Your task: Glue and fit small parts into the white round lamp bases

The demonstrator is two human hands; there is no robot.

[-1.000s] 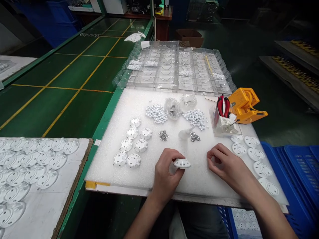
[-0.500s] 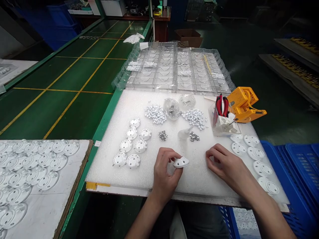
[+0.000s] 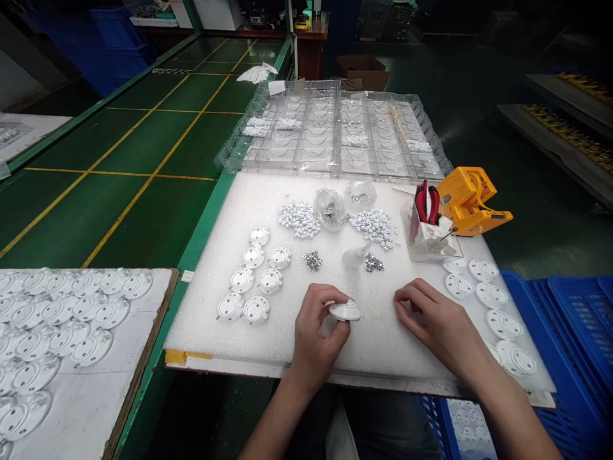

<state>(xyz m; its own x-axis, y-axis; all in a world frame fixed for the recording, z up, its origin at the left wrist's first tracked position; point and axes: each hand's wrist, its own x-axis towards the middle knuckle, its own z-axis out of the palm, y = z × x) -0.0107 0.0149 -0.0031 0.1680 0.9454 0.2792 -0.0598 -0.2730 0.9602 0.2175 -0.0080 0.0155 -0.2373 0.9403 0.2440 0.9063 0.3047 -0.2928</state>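
Observation:
Above the foam board (image 3: 373, 345), my left hand (image 3: 317, 329) pinches a round white plastic part (image 3: 345, 311) between thumb and fingers, tilted nearly edge-on. To its right, my right hand (image 3: 433, 322) is held low over the foam with thumb and fingers curled together. Whatever those fingertips hold, if anything, is too small or hidden to see. Beyond the hands stands a small translucent squeeze bottle (image 3: 353, 257), between two small heaps of metal pieces, the left heap (image 3: 313, 260) and the right heap (image 3: 373, 262). Similar white discs (image 3: 257, 309) lie on the left of the foam.
Farther back are piles of small white pieces (image 3: 299, 218), plastic bags (image 3: 330, 209) and clear trays (image 3: 320, 137). At right stand a clear box (image 3: 428, 239) with red-handled pliers, a yellow tape dispenser (image 3: 472, 201) and more discs (image 3: 505, 324). Another disc-covered board (image 3: 138, 332) lies left.
My left hand has turned the white part, so its dark holes no longer face me and its rim shows. My right hand has shifted very slightly left.

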